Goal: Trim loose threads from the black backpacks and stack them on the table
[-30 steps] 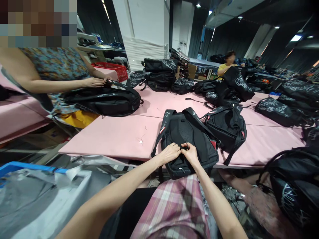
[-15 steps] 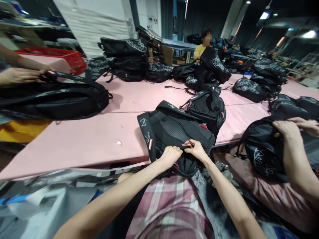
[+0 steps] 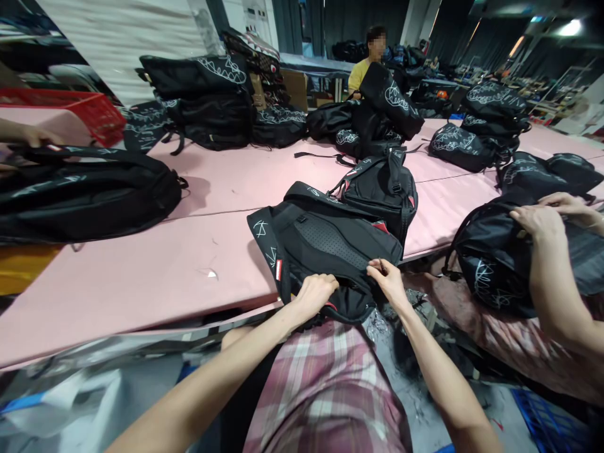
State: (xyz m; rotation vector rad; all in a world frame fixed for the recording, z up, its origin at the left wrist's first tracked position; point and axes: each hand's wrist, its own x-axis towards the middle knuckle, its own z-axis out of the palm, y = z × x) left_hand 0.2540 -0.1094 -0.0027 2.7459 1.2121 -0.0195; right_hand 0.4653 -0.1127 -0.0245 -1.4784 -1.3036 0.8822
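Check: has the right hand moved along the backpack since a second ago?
Yes. The right hand has slid right along the backpack edge, away from the left hand, which it was touching earlier.

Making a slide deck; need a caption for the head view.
Both hands, left hand and right hand, grip a black backpack on the pink table.

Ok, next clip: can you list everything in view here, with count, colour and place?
backpack in hand: one, black, at the table's near edge
other backpacks: many, black with white scribble print, spread and stacked across the table
table: one, pink top, fills the middle
basket: one, red, far left
co-worker's hands: two, right side, on a black backpack
seated person: one, yellow top, far end
plaid cloth: pink and white, on the lap
left hand: grips the backpack's near edge
right hand: pinches the same edge
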